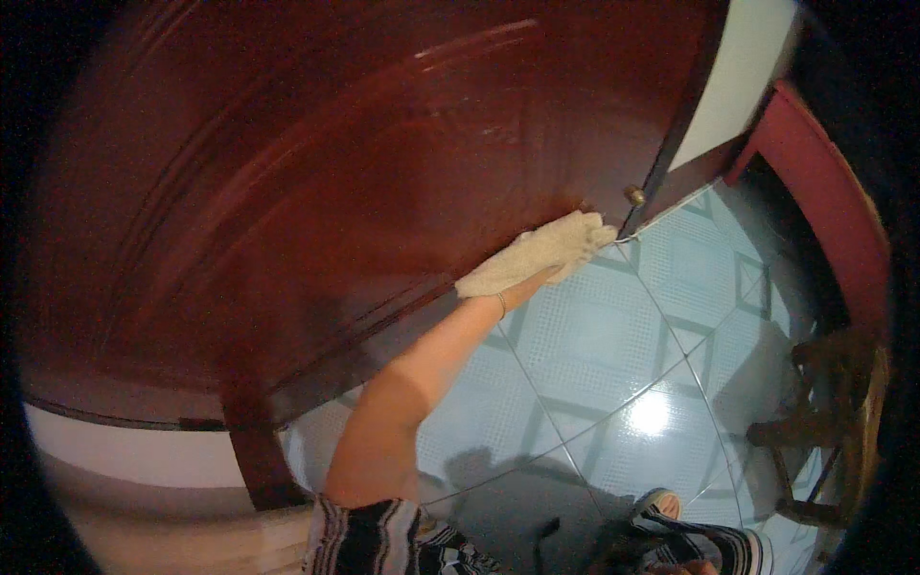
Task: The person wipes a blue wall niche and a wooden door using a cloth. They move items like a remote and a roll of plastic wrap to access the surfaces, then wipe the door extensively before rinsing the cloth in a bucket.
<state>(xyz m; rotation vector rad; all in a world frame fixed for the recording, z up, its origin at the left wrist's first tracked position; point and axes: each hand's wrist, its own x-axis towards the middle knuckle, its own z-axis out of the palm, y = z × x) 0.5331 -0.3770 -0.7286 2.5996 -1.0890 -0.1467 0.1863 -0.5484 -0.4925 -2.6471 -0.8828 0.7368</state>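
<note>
My left hand (535, 282) reaches out to the lower part of a dark red-brown wooden door (345, 201). A cream cloth (535, 251) lies under and around the hand, which presses it flat against the door near its bottom edge. The thumb shows on the cloth's near side; the other fingers are mostly hidden by it. A thin bracelet (502, 307) circles the wrist. At the bottom edge of the view a small patch of skin shows beside striped clothing (740, 546). It may be my right hand, but too little of it is visible to say.
A small brass-coloured fitting (635, 195) sits near the door's corner. Glossy pale blue patterned tiles (596, 338) cover the floor. At right stand a red piece of furniture (819, 172) and a dark wooden stool or chair (812, 431). A sandalled foot (663, 503) is below.
</note>
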